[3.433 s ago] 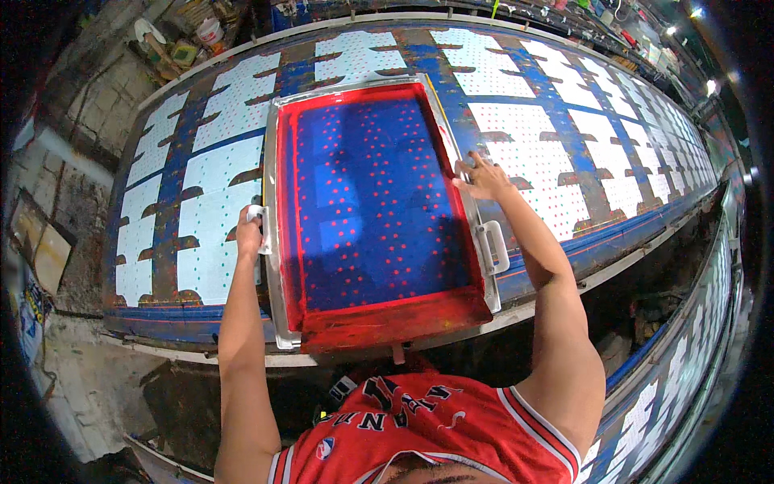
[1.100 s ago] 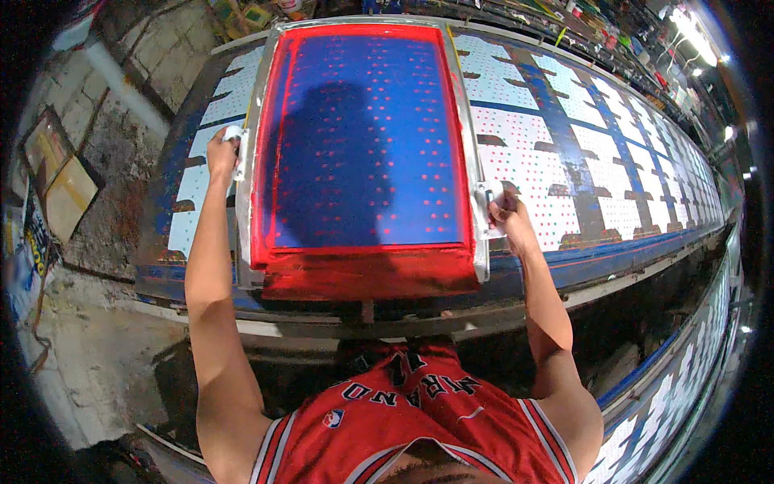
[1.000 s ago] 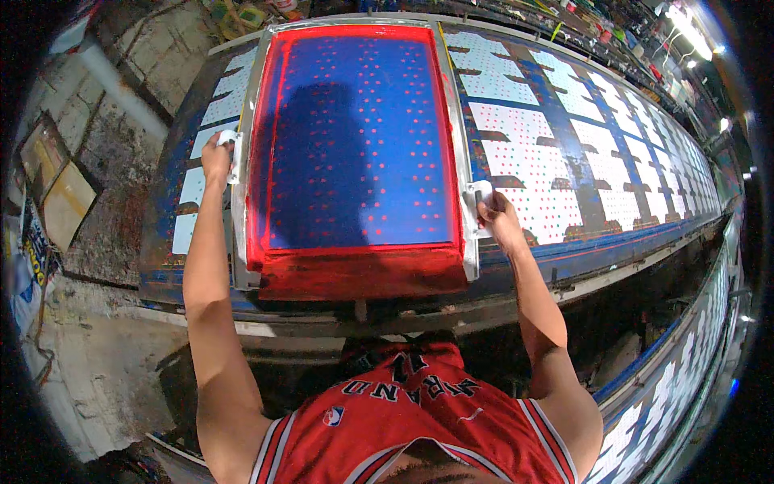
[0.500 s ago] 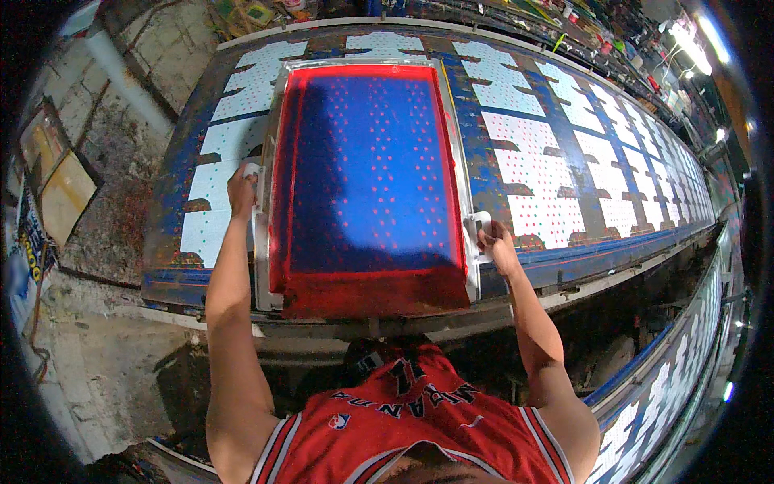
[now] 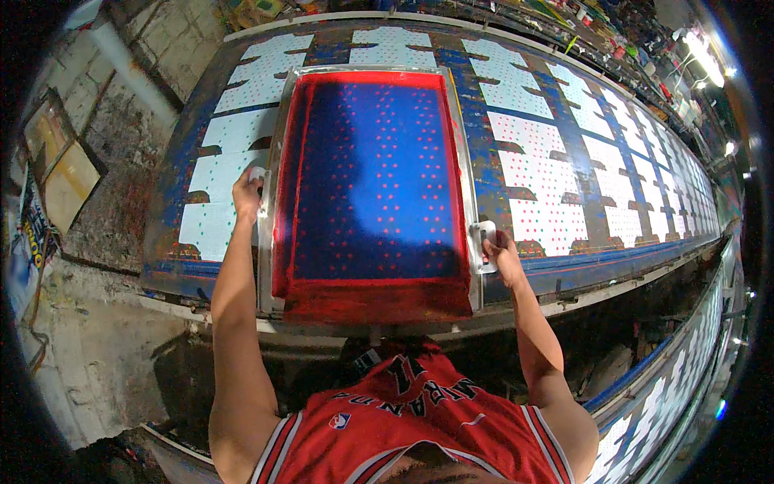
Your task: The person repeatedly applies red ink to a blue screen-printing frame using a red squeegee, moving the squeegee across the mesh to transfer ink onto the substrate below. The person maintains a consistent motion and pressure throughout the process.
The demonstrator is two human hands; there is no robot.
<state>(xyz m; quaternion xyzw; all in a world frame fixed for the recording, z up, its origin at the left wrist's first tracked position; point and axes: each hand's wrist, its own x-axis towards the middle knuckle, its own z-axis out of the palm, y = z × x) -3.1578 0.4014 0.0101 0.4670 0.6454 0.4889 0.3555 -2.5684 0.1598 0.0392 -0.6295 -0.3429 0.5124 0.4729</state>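
Observation:
A large screen-printing frame (image 5: 474,194) lies across the near left part of the long table. Its blue mesh (image 5: 395,185) carries rows of small red dots and has a red border, with a wide dark red band of ink (image 5: 375,300) at the near end. My left hand (image 5: 246,198) is closed round the white handle (image 5: 259,176) on the frame's left side. On the right side, my right hand (image 5: 505,256) curls its fingers about another white handle (image 5: 488,234). Beneath the frame, the table surface is hidden.
White cut fabric pieces (image 5: 536,181) with red and green dots lie in rows along the blue-stained table (image 5: 476,73). A second table with similar pieces (image 5: 645,419) runs at lower right. Boards (image 5: 68,181) lie on the floor at left; lamps (image 5: 703,60) glow at upper right.
The frame sits slightly nearer to me, and more of the fabric piece behind its far edge shows. Both hands moved with it, still on the handles. The view has shifted a little.

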